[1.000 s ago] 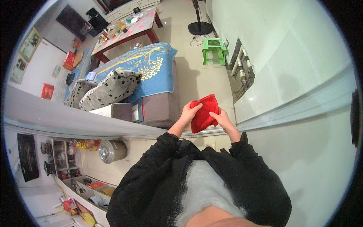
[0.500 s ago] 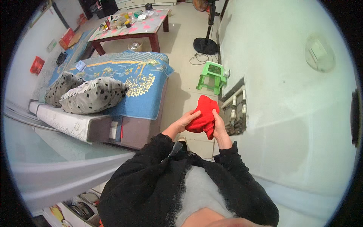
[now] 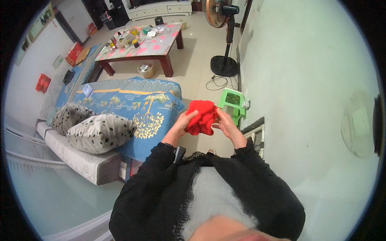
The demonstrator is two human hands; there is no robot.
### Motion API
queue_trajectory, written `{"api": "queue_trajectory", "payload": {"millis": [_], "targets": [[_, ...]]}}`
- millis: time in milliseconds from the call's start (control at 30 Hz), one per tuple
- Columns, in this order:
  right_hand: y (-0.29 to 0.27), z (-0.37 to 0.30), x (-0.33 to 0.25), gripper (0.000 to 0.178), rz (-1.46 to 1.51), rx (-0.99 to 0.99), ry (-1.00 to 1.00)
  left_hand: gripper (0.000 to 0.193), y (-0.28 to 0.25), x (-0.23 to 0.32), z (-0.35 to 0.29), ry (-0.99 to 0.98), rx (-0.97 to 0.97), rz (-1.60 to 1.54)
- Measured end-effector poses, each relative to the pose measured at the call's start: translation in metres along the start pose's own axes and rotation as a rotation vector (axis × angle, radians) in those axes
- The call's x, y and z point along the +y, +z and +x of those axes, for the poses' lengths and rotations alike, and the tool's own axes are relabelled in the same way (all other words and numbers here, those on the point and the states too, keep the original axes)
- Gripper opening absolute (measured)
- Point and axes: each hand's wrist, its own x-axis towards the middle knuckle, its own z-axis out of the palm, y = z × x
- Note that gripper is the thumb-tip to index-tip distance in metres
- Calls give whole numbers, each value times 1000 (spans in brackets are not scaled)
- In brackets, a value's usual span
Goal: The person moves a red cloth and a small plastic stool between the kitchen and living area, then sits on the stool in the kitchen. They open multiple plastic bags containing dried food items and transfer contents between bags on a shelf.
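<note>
In front of my body I hold a bunched red cloth (image 3: 202,117), soft and folded over itself. My left hand (image 3: 184,123) grips its left side, thumb on top and the other fingers hidden under the fabric. At the cloth's right edge, my right hand (image 3: 229,125) pinches it with thumb and fingertips, while its lower fingers are bent and partly off the fabric. Whether the cloth is a garment or a plain piece cannot be made out.
A sofa with a blue cover (image 3: 157,108) and a spotted pillow (image 3: 100,133) stands to the left. Ahead are a cluttered low table (image 3: 159,47), a basket (image 3: 147,71) and a standing fan (image 3: 223,65). A green stool (image 3: 231,96) is by the right wall (image 3: 297,100).
The view has tilted up, showing more of the room ahead. The red cloth has shifted left and is more bunched; my right hand has moved from along its side to its edge.
</note>
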Motion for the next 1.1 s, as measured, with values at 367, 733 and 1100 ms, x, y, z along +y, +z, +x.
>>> {"api": "queue_trajectory", "payload": {"millis": [367,733,1100], "targets": [[43,235,-94,61,-428,-489,148,48,-87,108,138,193,357,-228],[61,455,-205,51,-465,-365,95,51,-157,262,351,257,278,-200],[37,694,-315,48,-504,-340,124,49,-262,358,534,297,309,-385]]}}
